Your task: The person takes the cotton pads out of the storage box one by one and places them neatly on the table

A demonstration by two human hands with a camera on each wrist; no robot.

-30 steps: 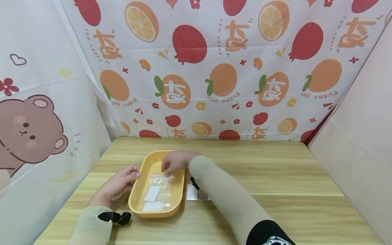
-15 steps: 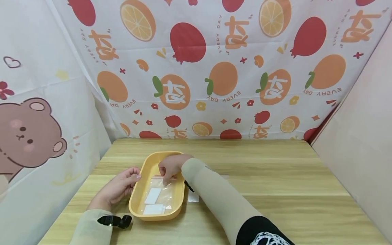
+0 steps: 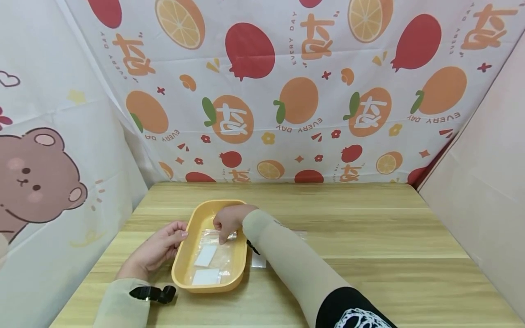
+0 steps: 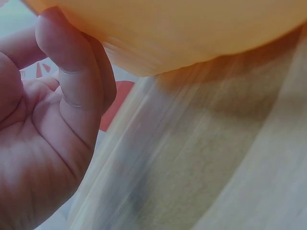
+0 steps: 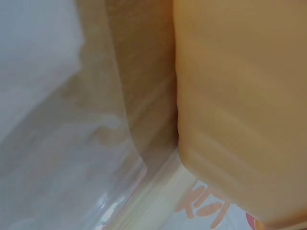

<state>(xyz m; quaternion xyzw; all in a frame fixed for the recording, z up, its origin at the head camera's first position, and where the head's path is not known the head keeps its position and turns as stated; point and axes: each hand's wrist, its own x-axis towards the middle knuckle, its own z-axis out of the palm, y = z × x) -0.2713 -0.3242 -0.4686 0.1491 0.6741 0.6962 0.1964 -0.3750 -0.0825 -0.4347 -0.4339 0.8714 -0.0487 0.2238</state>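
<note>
A yellow oblong tray [image 3: 178, 269] sits on the table in the head view. My left hand [image 3: 162, 246] holds its left rim, thumb on top. The left wrist view shows the same hand [image 4: 53, 120] against the tray's yellow wall [image 4: 192, 28]. Inside the tray lies a clear zip-lock bag [image 3: 223, 259] with white rectangular pieces [image 3: 206, 276] in or under it. Over the tray's right side reaches my right hand [image 3: 229, 219], its fingertips on the bag's zip end. Whether they pinch it is hidden. The right wrist view shows the tray's outer wall [image 5: 240, 105] but no fingers.
Another clear bag with a white piece [image 3: 259, 261] lies right of the tray, partly under my right forearm [image 3: 287, 255]. It shows as a clear bag [image 5: 62, 153] in the right wrist view. Fruit-printed cloth [image 3: 250, 109] hangs behind the wooden table [image 3: 369, 237].
My right hand has come down and slightly left, onto the zip end of the bag. That end now looks more wrinkled and shiny. The left hand stays at the rim.
</note>
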